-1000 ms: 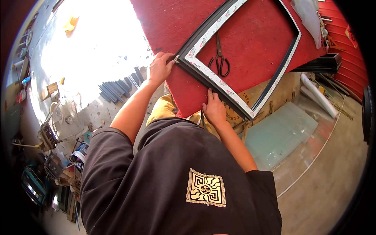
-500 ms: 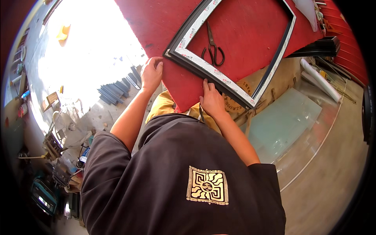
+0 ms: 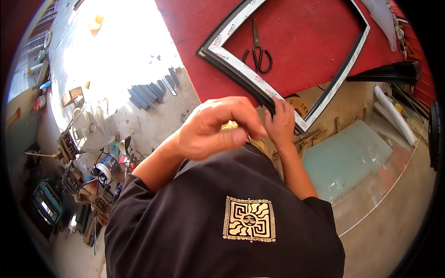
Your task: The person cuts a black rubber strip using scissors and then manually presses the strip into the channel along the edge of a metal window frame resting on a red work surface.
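Steady the frame (image 3: 245, 72) at its near edge with the right hand (image 3: 281, 124) — touching it, grip unclear — keeping the left hand (image 3: 207, 126), its thumb and fingers apart, clear.

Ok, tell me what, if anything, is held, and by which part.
The right hand touches the frame on its near rail, toward the right end; whether it grips cannot be told. The left hand shows nothing held.
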The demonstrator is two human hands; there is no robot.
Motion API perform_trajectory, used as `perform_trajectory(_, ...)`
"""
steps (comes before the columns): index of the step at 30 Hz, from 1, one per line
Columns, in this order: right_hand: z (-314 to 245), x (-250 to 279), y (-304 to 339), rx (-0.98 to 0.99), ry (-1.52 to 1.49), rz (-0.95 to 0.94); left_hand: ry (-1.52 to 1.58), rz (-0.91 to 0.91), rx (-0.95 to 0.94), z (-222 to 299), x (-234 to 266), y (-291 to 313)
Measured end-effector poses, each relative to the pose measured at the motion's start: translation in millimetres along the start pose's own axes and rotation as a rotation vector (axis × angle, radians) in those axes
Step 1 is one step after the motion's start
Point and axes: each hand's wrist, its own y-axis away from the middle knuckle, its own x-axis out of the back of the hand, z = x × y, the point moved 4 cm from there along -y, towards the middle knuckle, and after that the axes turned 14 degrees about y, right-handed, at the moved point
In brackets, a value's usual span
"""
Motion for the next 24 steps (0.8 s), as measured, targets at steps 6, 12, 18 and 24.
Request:
perform_trajectory(6,76.1,8.3,18.3,-0.035,0.099,0.071,0.517,-0.325,-0.586,33.7,-105.9,-42.4)
perform_trajectory(12,92.9,-2.0,12.1,-0.110,-0.021,-0.192,0.631,-0.446,-0.831,26.0,-149.9,-53.2)
perform_trajectory(18,65.4,2.9,-5.7,-0.102,-0.052,-0.289,0.541,-0.455,-0.736,38.9,-151.5,-42.2)
perform_trajectory(24,-12.9,-27.4,-48.6,0.006,-0.046,-0.297,0.284,-0.223,-0.483,73.5,-102.1,0.6)
